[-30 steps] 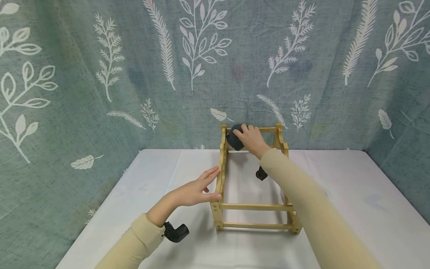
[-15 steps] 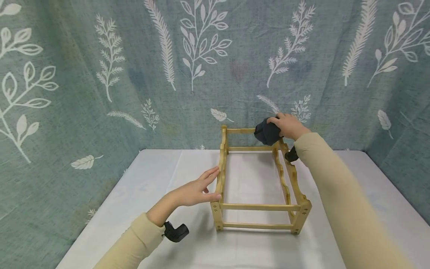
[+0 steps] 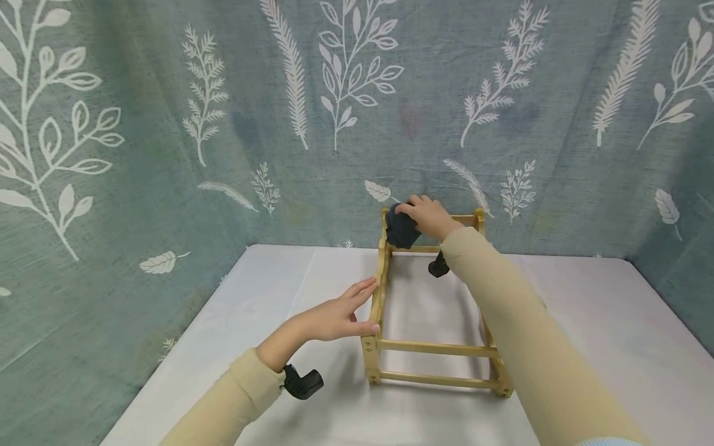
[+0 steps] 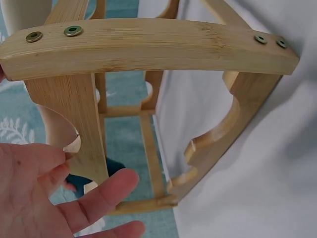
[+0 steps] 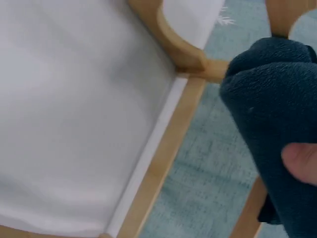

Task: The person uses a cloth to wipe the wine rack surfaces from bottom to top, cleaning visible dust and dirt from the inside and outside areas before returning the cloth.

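Observation:
A wooden rack (image 3: 437,348) with scalloped side rails stands on the white table. My left hand (image 3: 333,318) rests against its near left rail, fingers extended and thumb at the front corner; the left wrist view shows the hand (image 4: 34,191) beside the notched wood (image 4: 148,47). At the far left corner, my right hand (image 3: 428,217) grips a folded dark blue cloth (image 3: 401,228) against the back of the rack. Close up in the right wrist view, the cloth (image 5: 277,109) looks thick and fuzzy, with the thumb (image 5: 303,161) pressed on it; the other fingers are out of that view.
White sheeting covers the table (image 3: 569,310). A green-blue curtain (image 3: 357,124) with white leaf prints hangs behind and along both sides, close to the rack's back end. A black wrist-worn device (image 3: 304,381) sits under the left wrist.
My right hand wiped the cloth rightward to the rack's far right corner, then came back to the far left. The left hand stayed on the rail. The head view shifted slightly.

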`<state>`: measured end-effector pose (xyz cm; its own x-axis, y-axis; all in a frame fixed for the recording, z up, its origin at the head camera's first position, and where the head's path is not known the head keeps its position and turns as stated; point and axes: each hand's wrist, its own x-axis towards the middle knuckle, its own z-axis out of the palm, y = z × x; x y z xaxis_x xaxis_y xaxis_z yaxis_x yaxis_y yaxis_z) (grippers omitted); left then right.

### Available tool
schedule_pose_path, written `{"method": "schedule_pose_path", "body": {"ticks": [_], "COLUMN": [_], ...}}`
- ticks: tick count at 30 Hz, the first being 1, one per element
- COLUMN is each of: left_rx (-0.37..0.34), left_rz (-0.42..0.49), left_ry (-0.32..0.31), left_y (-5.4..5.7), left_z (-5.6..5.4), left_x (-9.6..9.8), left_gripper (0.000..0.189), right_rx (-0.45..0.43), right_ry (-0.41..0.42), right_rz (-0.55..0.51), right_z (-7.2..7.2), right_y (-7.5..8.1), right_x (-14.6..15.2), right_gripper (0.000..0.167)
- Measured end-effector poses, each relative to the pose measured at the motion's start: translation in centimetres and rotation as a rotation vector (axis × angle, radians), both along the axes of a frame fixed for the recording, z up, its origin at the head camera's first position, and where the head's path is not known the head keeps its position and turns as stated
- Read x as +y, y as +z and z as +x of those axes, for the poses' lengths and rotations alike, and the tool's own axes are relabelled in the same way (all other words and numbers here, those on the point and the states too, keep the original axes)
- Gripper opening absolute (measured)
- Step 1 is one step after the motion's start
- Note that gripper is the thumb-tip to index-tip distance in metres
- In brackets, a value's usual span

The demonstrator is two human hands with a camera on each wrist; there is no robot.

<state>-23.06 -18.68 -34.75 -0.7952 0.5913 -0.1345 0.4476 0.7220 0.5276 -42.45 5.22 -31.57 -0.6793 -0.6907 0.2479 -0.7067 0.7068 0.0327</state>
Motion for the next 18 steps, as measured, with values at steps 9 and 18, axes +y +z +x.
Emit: {"method": "schedule_pose_path", "body": {"ticks": [9,18], "left_rx": [-0.004,-0.007], "left_rz": [-0.008,0.002], "left_ry": [0.012,-0.009], "left_y": [0.0,-0.2], "left_z": [-0.2,-0.6], "left_x": [0.3,0.3], "left_gripper": [0.087,0.086], "right_rx": [-0.2,-0.277], "right_ry": [-0.201,-0.219], "right_rz": [0.091,-0.244], "right_z": [-0.4,0.0], "right_y": [1.7,2.4], "right_x": [7.0,11.9], "right_gripper": [0.059,0.057]}}
